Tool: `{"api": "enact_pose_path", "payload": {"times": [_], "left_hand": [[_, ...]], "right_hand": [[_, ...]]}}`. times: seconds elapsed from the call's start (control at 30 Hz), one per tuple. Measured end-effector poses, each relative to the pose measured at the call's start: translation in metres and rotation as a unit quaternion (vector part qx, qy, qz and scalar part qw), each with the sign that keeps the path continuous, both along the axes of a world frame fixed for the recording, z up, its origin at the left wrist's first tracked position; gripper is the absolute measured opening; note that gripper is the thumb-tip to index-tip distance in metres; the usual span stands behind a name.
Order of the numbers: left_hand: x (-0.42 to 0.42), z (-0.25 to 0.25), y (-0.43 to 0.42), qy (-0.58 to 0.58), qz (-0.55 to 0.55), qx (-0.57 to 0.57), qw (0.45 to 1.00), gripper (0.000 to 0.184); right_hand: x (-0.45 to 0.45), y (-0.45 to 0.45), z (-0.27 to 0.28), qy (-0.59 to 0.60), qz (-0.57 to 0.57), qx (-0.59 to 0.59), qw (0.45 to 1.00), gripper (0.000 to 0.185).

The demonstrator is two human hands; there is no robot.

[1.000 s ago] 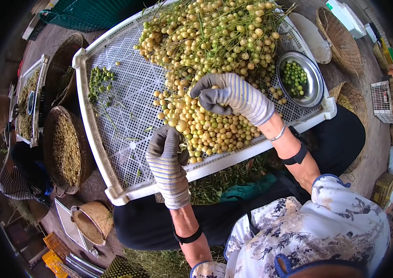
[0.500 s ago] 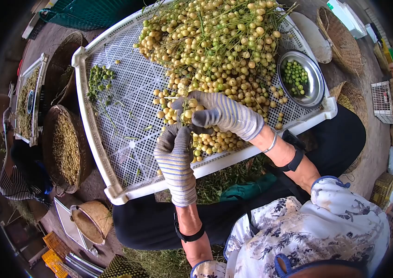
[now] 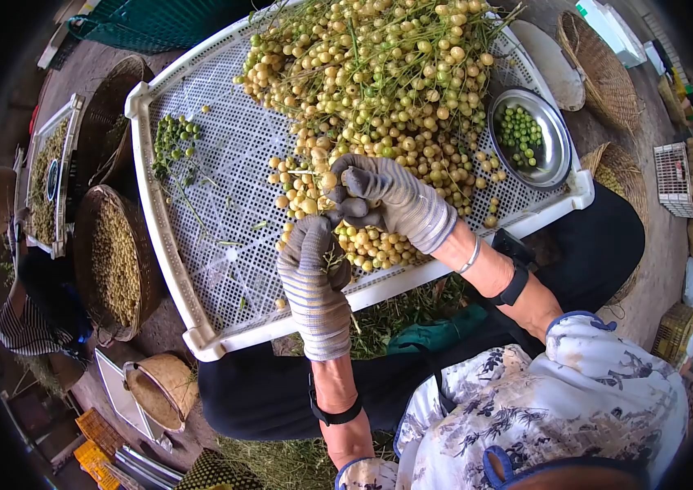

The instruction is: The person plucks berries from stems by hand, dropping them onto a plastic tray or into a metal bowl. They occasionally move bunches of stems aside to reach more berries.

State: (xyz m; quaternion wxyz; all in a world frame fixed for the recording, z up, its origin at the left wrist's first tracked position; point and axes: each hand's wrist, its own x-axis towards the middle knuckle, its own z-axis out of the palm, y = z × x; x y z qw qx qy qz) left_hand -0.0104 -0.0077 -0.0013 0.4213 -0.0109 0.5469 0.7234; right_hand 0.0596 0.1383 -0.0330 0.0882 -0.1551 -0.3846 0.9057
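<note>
Both my hands wear grey striped gloves and meet above the near part of a heap of small round yellow fruits on thin green stems. My left hand is closed around a thin fruit stem, whose end shows below its fingers. My right hand has its fingers curled together close to the left fingertips; what they grip is hidden. Some yellow fruits lie just beyond the fingertips. The heap rests on a white perforated tray over my lap.
A metal bowl with green fruits sits at the tray's right side. Green fruits on stems lie on its left. Left of the tray stands a basket of yellow fruits. Another person's striped clothing shows at far left.
My right hand has pulled slightly back and its fingers have curled in. My left hand has turned, and a stem now shows below its fingers.
</note>
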Motion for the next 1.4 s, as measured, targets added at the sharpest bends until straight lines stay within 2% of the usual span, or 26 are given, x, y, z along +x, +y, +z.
{"api": "enact_pose_path", "payload": {"times": [0.07,0.1,0.2,0.23,0.33,0.37,0.47,0.5,0.53,0.57,0.6,0.63,0.73,0.77,0.83,0.87,0.9,1.0,1.03,1.13,1.17,1.2,1.23,1.27,1.33,1.4], "left_hand": [[0.0,0.007,0.002,0.071,-0.008,-0.077,0.994,0.019],[0.001,0.009,0.003,0.106,-0.012,-0.116,0.988,0.019],[0.003,0.009,0.006,0.145,0.003,-0.121,0.982,0.016],[0.003,0.009,0.008,0.164,0.01,-0.115,0.98,0.017],[0.001,0.017,0.006,0.095,-0.005,-0.122,0.988,0.017],[0.0,0.012,0.005,0.117,-0.002,-0.098,0.988,0.018],[-0.002,-0.003,0.0,0.157,0.002,-0.053,0.986,0.018],[-0.003,-0.003,0.0,0.155,0.002,-0.055,0.986,0.018],[-0.003,-0.003,0.0,0.152,0.002,-0.058,0.987,0.018],[-0.003,-0.003,0.001,0.158,0.006,-0.068,0.985,0.018],[-0.002,-0.003,0.003,0.164,0.011,-0.077,0.983,0.018],[-0.001,-0.003,0.005,0.17,0.016,-0.086,0.982,0.018],[0.007,-0.007,0.007,0.187,0.043,-0.097,0.977,0.022],[0.011,-0.006,0.009,0.188,0.048,-0.1,0.976,0.024],[0.012,-0.007,0.008,0.195,0.046,-0.097,0.975,0.027],[0.011,-0.003,0.005,0.16,0.036,-0.102,0.981,0.026],[0.008,0.006,0.002,0.124,0.024,-0.105,0.986,0.025],[0.005,0.015,0.003,0.073,0.019,-0.091,0.993,0.026],[0.002,0.016,0.0,0.053,0.007,-0.072,0.996,0.027],[0.001,0.021,-0.003,0.034,-0.035,-0.054,0.997,0.026],[0.001,0.022,-0.002,0.03,-0.05,-0.061,0.996,0.025],[0.001,0.023,-0.002,0.026,-0.064,-0.068,0.995,0.025],[0.002,0.022,-0.002,0.045,-0.075,-0.076,0.993,0.022],[0.01,0.024,0.002,0.083,-0.033,-0.081,0.993,0.022],[0.005,0.021,-0.004,0.06,-0.083,-0.093,0.99,0.022],[0.007,0.013,-0.006,0.022,-0.059,-0.085,0.994,0.022]], "right_hand": [[-0.002,0.005,0.003,-0.009,-0.027,0.043,0.999,0.064],[-0.001,0.008,0.003,0.02,-0.023,0.07,0.997,0.056],[-0.004,0.015,0.006,-0.02,0.0,0.159,0.987,0.049],[-0.004,0.014,0.009,-0.031,-0.013,0.155,0.987,0.041],[-0.005,0.014,0.006,0.004,-0.057,0.035,0.998,0.038],[-0.007,0.018,-0.008,0.011,-0.069,-0.01,0.998,0.038],[-0.004,0.024,0.011,-0.004,-0.125,0.122,0.985,0.032],[-0.007,0.021,0.014,-0.01,-0.147,0.237,0.96,0.035],[-0.007,0.019,0.016,-0.004,-0.18,0.406,0.896,0.035],[-0.007,0.018,0.02,0.002,-0.208,0.561,0.801,0.036],[-0.006,0.016,0.024,0.008,-0.228,0.698,0.679,0.036],[-0.001,0.013,0.029,0.015,-0.177,0.693,0.699,0.033],[0.0,-0.009,0.029,-0.023,-0.101,0.711,0.696,0.028],[-0.003,-0.013,0.019,0.001,-0.151,0.72,0.677,0.022],[-0.001,-0.009,0.02,0.005,-0.136,0.661,0.738,0.018],[-0.001,-0.007,0.02,0.009,-0.126,0.628,0.767,0.016],[-0.002,-0.007,0.02,0.004,-0.161,0.62,0.768,0.012],[0.002,0.001,0.022,-0.062,-0.209,0.495,0.841,0.015],[0.004,0.008,0.015,-0.071,-0.204,0.479,0.851,0.023],[0.007,0.019,0.014,0.02,-0.051,0.254,0.966,0.034],[0.006,0.017,0.012,0.036,0.001,0.22,0.975,0.049],[0.005,0.018,0.013,0.004,0.059,0.223,0.973,0.054],[0.004,0.015,0.008,0.009,0.062,0.212,0.975,0.053],[0.003,0.013,0.003,0.015,0.067,0.201,0.977,0.052],[0.006,0.012,0.003,0.014,0.077,0.163,0.984,0.043],[0.007,0.012,0.0,0.018,0.064,0.101,0.993,0.038]]}}
